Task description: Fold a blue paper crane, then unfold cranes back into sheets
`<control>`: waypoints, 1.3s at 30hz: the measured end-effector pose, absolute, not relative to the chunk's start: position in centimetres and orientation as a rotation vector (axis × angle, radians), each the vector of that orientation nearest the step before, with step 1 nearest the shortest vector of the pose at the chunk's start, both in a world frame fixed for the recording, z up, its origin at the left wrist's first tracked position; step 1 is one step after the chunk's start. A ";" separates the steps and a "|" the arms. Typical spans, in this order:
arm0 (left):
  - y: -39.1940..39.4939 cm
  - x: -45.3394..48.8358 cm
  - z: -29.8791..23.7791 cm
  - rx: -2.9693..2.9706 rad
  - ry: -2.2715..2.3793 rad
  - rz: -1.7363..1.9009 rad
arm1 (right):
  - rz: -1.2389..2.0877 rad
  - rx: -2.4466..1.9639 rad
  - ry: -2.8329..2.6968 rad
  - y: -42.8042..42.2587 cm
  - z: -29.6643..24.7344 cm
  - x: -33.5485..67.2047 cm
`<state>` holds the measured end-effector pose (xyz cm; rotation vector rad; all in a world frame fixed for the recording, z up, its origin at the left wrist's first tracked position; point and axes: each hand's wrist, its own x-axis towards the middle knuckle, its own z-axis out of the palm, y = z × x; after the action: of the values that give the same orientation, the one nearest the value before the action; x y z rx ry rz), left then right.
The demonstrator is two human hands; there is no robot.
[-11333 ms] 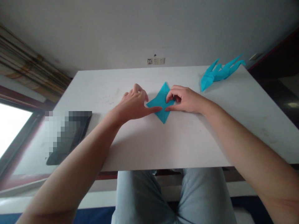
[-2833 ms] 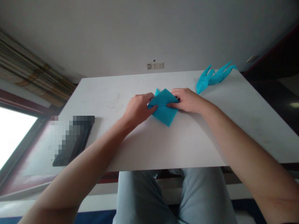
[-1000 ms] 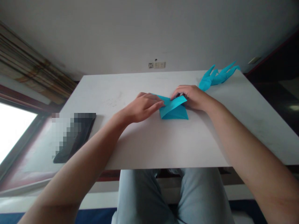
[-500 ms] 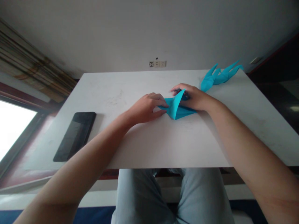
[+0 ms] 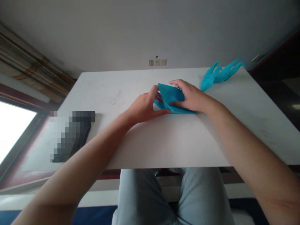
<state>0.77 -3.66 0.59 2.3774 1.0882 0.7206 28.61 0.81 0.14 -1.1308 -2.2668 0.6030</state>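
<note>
Blue paper (image 5: pixel 181 110) has swung its flap (image 5: pixel 172 92) to eleven o'clock — fold seemingly unset; left hand (image 5: pixel 144 107) holds it; right hand (image 5: pixel 190 96), grip wide, touches.

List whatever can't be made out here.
All in the head view:
Dark device: much of its face, covered by pixel blocks.
Left hand: some fingertips, behind the raised blue paper.
Blue paper: part of its right side, behind the right hand.
Wall sockets: fine details, too small.
Left arm: the rest, cut off by the bottom edge.
</note>
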 end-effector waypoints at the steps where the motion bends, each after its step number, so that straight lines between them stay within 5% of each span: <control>1: -3.8 0.8 0.5 2.349 1.109 0.758 | 0.602 -1.128 -2.271 0.8 0.2 28.5; 39: -1.0 -1.9 1.2 2.470 1.191 0.781 | 0.613 -1.062 -2.404 1.1 0.5 28.4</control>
<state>-1.94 -1.03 1.21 2.4705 1.1907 0.7811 28.41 1.07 0.50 -1.0621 -2.4043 0.6131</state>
